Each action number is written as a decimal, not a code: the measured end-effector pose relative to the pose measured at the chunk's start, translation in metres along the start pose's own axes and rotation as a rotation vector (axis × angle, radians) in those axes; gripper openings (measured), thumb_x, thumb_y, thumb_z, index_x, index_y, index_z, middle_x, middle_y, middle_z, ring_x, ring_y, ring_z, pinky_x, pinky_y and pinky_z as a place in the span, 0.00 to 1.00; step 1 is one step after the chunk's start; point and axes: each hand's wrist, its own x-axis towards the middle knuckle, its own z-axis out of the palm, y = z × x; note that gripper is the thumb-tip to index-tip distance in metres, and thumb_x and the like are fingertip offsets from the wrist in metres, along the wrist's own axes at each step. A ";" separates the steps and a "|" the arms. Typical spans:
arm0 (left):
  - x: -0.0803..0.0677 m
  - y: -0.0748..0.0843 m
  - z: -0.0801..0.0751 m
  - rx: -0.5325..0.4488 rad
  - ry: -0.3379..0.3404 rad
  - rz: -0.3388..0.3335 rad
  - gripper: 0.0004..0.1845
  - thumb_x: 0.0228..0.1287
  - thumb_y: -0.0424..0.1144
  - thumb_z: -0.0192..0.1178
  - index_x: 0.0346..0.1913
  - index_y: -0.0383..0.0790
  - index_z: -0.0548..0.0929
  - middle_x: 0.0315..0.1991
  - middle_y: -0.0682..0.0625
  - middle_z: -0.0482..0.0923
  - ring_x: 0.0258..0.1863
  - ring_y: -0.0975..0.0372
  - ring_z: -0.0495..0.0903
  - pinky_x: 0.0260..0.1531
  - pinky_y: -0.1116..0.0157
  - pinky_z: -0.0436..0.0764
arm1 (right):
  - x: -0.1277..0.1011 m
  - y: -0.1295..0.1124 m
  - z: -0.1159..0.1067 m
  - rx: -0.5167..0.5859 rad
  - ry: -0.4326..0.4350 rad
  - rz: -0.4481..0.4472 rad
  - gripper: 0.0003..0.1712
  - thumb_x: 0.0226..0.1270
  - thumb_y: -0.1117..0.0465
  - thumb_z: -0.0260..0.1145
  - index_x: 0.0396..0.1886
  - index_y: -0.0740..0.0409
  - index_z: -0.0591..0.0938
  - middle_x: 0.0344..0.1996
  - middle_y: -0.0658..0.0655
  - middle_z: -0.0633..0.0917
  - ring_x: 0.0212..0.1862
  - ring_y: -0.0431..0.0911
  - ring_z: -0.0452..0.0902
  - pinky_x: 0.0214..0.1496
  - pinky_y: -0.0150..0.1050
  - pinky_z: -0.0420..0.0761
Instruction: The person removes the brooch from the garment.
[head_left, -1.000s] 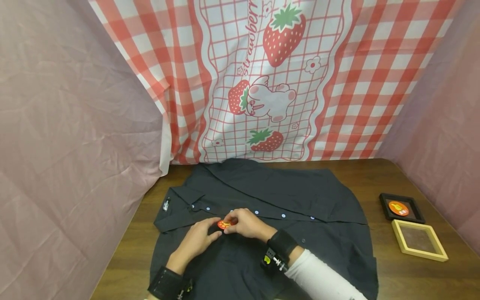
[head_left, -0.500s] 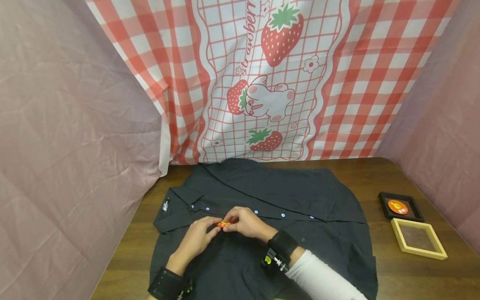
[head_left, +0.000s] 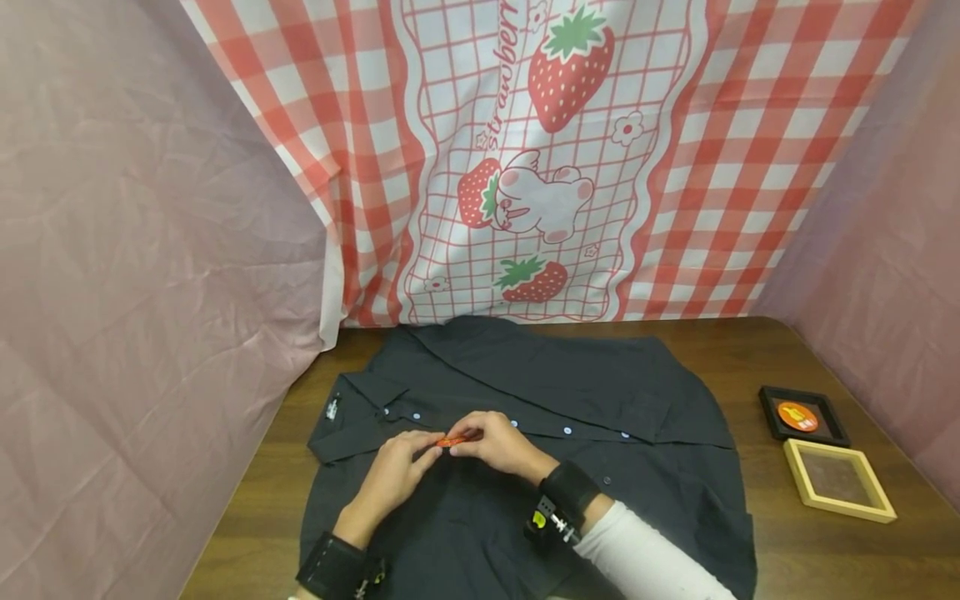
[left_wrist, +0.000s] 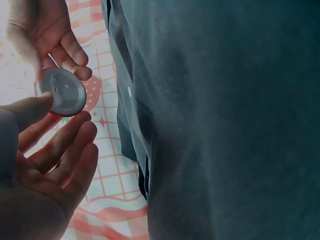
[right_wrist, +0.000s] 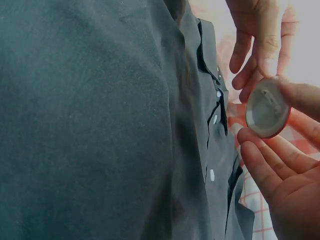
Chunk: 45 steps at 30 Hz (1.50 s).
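A round badge (head_left: 452, 442) with a red and orange face is held nearly edge-on above a dark shirt (head_left: 510, 517). My left hand (head_left: 390, 471) pinches its left edge, and my right hand (head_left: 498, 447) pinches the right edge. In the left wrist view the grey back of the badge (left_wrist: 69, 102) shows, with a pin across it and my left thumb on its rim. The right wrist view also shows that back of the badge (right_wrist: 260, 117), gripped by my right thumb and fingers. The printed face is mostly hidden. The shirt lies spread out, its collar to the left.
At the right of the wooden table (head_left: 720, 350) lies a black tray (head_left: 772, 417) holding another round orange badge (head_left: 797, 416). A pale yellow frame (head_left: 840, 502) lies in front of it. A red-and-white checked cloth (head_left: 720, 192) hangs behind the table.
Between my hands the badge has turned from face partly up to nearly edge-on, and it has risen slightly. My right hand has moved up a little; the shirt stays put.
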 end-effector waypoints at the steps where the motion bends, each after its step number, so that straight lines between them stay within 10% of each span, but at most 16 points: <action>1: 0.000 0.000 0.000 -0.003 0.001 -0.004 0.13 0.64 0.39 0.64 0.49 0.40 0.87 0.45 0.49 0.87 0.48 0.54 0.84 0.50 0.52 0.81 | 0.000 0.000 0.000 -0.004 0.000 0.008 0.09 0.58 0.64 0.73 0.39 0.59 0.87 0.38 0.56 0.87 0.39 0.42 0.84 0.41 0.26 0.82; 25: -0.002 -0.003 -0.004 -0.024 0.025 -0.021 0.11 0.63 0.40 0.64 0.46 0.43 0.89 0.40 0.51 0.88 0.42 0.57 0.85 0.42 0.56 0.82 | 0.001 -0.001 0.006 -0.049 0.035 0.015 0.05 0.62 0.64 0.69 0.38 0.57 0.87 0.35 0.53 0.87 0.37 0.38 0.80 0.40 0.27 0.80; 45: -0.001 0.002 -0.007 0.164 0.157 0.138 0.08 0.58 0.38 0.68 0.41 0.44 0.91 0.27 0.55 0.88 0.18 0.71 0.74 0.19 0.68 0.75 | 0.001 0.003 0.015 -0.250 0.158 -0.221 0.03 0.64 0.62 0.68 0.33 0.57 0.85 0.25 0.49 0.84 0.26 0.31 0.71 0.28 0.24 0.73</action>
